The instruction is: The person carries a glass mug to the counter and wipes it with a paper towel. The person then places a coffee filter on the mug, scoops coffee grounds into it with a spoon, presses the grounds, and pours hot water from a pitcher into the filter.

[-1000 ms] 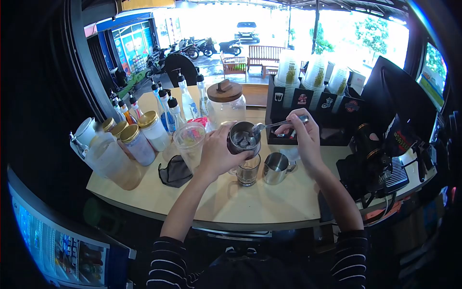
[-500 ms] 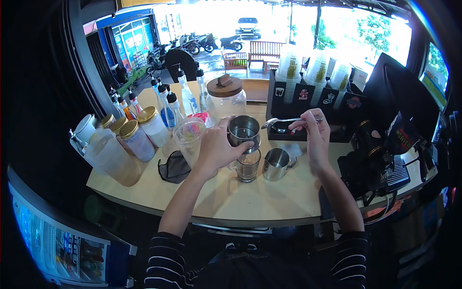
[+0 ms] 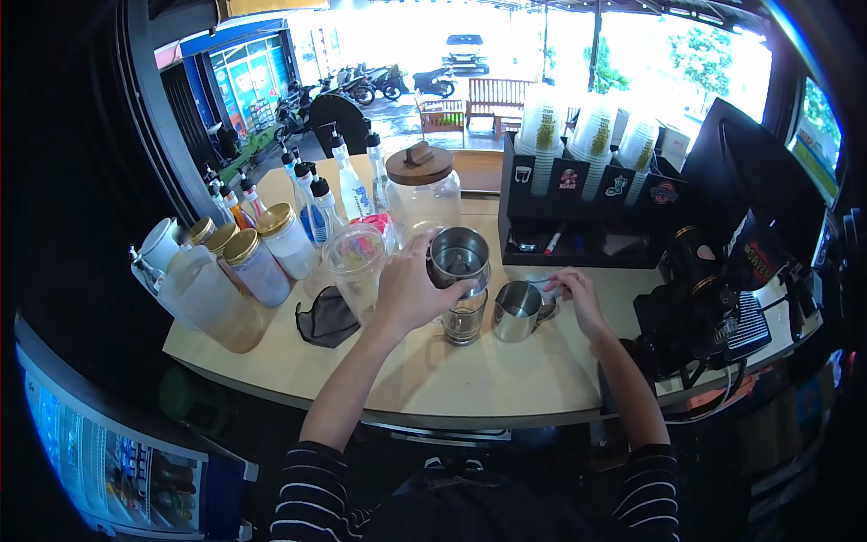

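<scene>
My left hand (image 3: 408,287) is wrapped round a metal drip coffee filter (image 3: 458,256), tilted so its open top faces me. The filter is directly above a clear glass mug (image 3: 462,325) on the counter. I cannot tell whether it rests on the rim. To the right stands a steel milk pitcher (image 3: 517,313). My right hand (image 3: 571,291) is closed in a pinch just behind the pitcher's handle, on the handle of a spoon (image 3: 538,282). The spoon's bowl is hidden, in or behind the pitcher. A pale patch lies under those fingers.
The counter (image 3: 452,388) holds a clear plastic cup (image 3: 354,256), a black cloth (image 3: 327,318), a plastic jug (image 3: 212,294), gold-lidded jars (image 3: 264,266), pump bottles (image 3: 354,185) and a wood-lidded jar (image 3: 424,194). A black cup rack (image 3: 587,203) and a coffee machine (image 3: 695,316) stand right.
My right hand has come down with the spoon, from beside the filter to the pitcher's back rim. My left hand and the filter have barely moved.
</scene>
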Tool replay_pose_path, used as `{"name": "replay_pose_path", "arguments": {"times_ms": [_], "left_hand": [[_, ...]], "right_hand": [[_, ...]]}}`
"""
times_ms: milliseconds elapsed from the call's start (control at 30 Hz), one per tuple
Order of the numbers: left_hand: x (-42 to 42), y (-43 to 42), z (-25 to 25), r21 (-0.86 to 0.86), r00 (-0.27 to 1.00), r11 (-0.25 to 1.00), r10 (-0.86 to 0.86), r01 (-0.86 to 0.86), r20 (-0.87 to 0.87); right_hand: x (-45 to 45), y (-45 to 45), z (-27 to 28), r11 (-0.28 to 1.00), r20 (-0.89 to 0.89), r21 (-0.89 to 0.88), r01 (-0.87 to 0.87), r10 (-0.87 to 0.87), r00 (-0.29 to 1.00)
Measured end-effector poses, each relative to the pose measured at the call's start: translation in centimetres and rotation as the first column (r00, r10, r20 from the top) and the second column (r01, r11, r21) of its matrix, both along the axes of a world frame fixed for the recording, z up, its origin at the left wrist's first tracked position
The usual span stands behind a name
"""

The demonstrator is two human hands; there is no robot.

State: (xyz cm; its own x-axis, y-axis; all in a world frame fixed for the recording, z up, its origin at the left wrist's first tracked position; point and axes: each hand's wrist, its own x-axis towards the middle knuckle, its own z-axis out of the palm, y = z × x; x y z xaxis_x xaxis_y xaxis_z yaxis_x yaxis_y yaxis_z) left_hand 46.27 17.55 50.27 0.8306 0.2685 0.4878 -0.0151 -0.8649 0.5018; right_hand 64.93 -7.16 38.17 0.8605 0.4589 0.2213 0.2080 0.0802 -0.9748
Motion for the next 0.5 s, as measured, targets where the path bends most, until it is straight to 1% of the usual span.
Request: {"name": "replay_pose_path", "arguments": {"times_ms": [67, 100, 133, 167, 200, 267, 300, 367, 400, 467, 500], "left_hand": [[0.2, 0.0, -0.8, -0.015, 1.000, 1.000, -0.002, 0.002, 0.026], [0.2, 0.2, -1.4, -0.014, 0.996, 0.999, -0.034, 0.036, 0.085], [0.3, 0.4, -1.8, -0.011, 0.988, 0.998, -0.065, 0.067, 0.144], [0.4, 0.5, -2.3, -0.007, 0.987, 0.998, -0.065, 0.066, 0.145], [0.4, 0.6, -2.6, -0.009, 0.980, 0.996, -0.088, 0.092, 0.181], [0.5, 0.8, -3.2, -0.009, 0.970, 0.993, -0.112, 0.116, 0.217], [0.5, 0.8, -3.4, -0.021, 0.967, 0.992, -0.118, 0.126, 0.227], [0.5, 0.8, -3.6, -0.034, 0.964, 0.990, -0.124, 0.135, 0.237], [0.5, 0.7, -3.7, -0.020, 0.959, 0.990, -0.127, 0.136, 0.254], [0.4, 0.7, -3.8, -0.007, 0.954, 0.991, -0.130, 0.137, 0.271], [0.4, 0.6, -3.6, 0.009, 0.949, 0.991, -0.132, 0.135, 0.286]], "right_hand": [[0.3, -0.3, -1.2, 0.998, -0.089, 0.043, -0.044, 0.048, 0.995], [0.4, -0.4, -1.9, 0.998, -0.088, 0.046, -0.042, 0.045, 0.995], [0.5, -0.5, -2.4, 0.996, -0.126, 0.061, -0.066, 0.073, 0.989], [0.7, -0.6, -2.9, 0.993, -0.162, 0.078, -0.091, 0.103, 0.982], [0.8, -0.9, -3.3, 0.992, -0.160, 0.081, -0.092, 0.104, 0.982], [0.4, -1.2, -3.2, 0.989, -0.244, 0.058, -0.133, 0.143, 0.959], [0.1, -1.3, -3.2, 0.989, -0.243, 0.059, -0.134, 0.144, 0.959], [-0.9, -1.3, -2.5, 0.989, -0.181, -0.091, -0.115, 0.097, 0.979], [-0.9, -1.4, -2.8, 0.989, -0.181, -0.092, -0.115, 0.097, 0.979], [-0.3, -1.5, -4.0, 0.974, -0.088, -0.189, -0.126, 0.111, 0.990], [0.1, -1.6, -4.8, 0.974, -0.088, -0.190, -0.126, 0.111, 0.990]]}}
